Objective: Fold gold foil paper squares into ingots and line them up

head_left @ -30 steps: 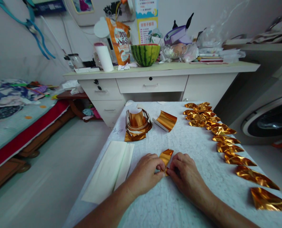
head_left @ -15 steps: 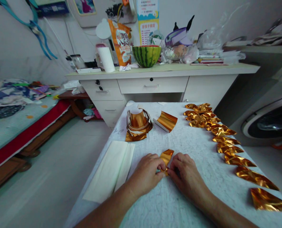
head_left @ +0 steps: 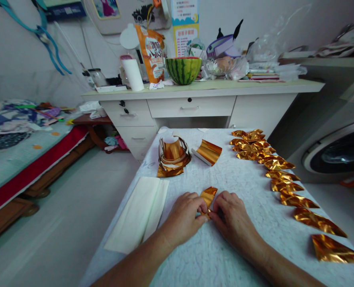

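Between my hands is a piece of gold foil paper (head_left: 208, 196), partly folded. My left hand (head_left: 186, 215) pinches its near left edge with thumb and forefinger. From the other side my right hand (head_left: 232, 215) pinches the near end, its fingertips close to the left ones. My fingers cover the lower part of the foil. Beyond them stands a curled stack of gold foil sheets (head_left: 173, 153), with a single curved gold sheet (head_left: 209, 152) to its right. Folded gold foil pieces (head_left: 284, 185) lie in a row along the table's right side.
A folded cream-coloured paper or cloth (head_left: 135, 213) lies left of my forearm on the covered table (head_left: 224, 259). Behind stands a white desk (head_left: 191, 105) bearing a cut watermelon (head_left: 183, 71) and an orange pouch (head_left: 151, 54). A washing machine (head_left: 323, 135) is at the right, a bed (head_left: 42, 147) at the left.
Almost nothing differs. Both hands keep their pinch on the gold foil, and the whole view has shifted very slightly.
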Available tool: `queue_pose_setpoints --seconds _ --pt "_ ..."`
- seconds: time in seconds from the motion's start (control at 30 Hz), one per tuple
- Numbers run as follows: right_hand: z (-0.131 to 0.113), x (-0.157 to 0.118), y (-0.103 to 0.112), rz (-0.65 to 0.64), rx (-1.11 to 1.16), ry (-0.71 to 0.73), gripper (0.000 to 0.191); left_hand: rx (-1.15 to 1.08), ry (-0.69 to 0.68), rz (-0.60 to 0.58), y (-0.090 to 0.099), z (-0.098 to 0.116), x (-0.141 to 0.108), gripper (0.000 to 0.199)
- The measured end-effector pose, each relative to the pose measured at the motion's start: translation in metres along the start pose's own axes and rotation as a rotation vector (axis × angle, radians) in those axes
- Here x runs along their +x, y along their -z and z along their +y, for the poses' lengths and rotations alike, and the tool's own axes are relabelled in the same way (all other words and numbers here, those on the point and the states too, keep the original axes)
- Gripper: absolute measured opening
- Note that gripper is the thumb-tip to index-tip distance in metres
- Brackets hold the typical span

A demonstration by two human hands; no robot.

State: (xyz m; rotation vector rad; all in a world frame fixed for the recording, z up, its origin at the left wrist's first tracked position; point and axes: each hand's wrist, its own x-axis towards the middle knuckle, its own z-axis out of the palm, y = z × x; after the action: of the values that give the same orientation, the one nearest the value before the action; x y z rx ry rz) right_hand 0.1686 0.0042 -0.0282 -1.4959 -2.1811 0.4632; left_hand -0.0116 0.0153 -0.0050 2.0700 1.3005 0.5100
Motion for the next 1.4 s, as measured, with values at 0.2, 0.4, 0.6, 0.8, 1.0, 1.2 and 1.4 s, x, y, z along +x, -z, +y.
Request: queue_pose_setpoints --seconds 0.2,0.4,0.6,0.8,1.0,1.2,1.4 --pt "0.001 0.000 -0.002 0.005 -0.010 -0.003 0.010 0.000 -0.016 0.016 -0.003 -0.002 0.000 0.008" --pt "-0.002 0.000 0.000 -0.003 -0.022 -0.028 0.010 0.023 -0.018 0.023 -0.005 -0.002 0.000 0.008" --pt "-0.008 -0.001 0.004 -0.025 -0.043 -0.034 0.006 0.018 0.002 0.015 -0.004 -0.002 0.001 0.009" --pt "-0.009 -0.003 0.005 -0.034 -0.093 -0.038 0.005 0.011 0.005 0.008 -0.003 -0.002 0.001 0.008" --pt "-0.002 -0.003 0.006 0.017 -0.153 -0.016 0.016 0.000 -0.014 0.016 -0.003 -0.002 0.001 0.007" --pt "0.012 -0.008 0.014 0.031 -0.174 -0.022 0.024 0.007 0.002 0.003 -0.002 -0.002 0.000 0.009" --pt "0.029 -0.013 0.022 0.056 -0.154 -0.039 0.032 0.009 0.005 -0.001 -0.002 -0.002 0.000 0.010"
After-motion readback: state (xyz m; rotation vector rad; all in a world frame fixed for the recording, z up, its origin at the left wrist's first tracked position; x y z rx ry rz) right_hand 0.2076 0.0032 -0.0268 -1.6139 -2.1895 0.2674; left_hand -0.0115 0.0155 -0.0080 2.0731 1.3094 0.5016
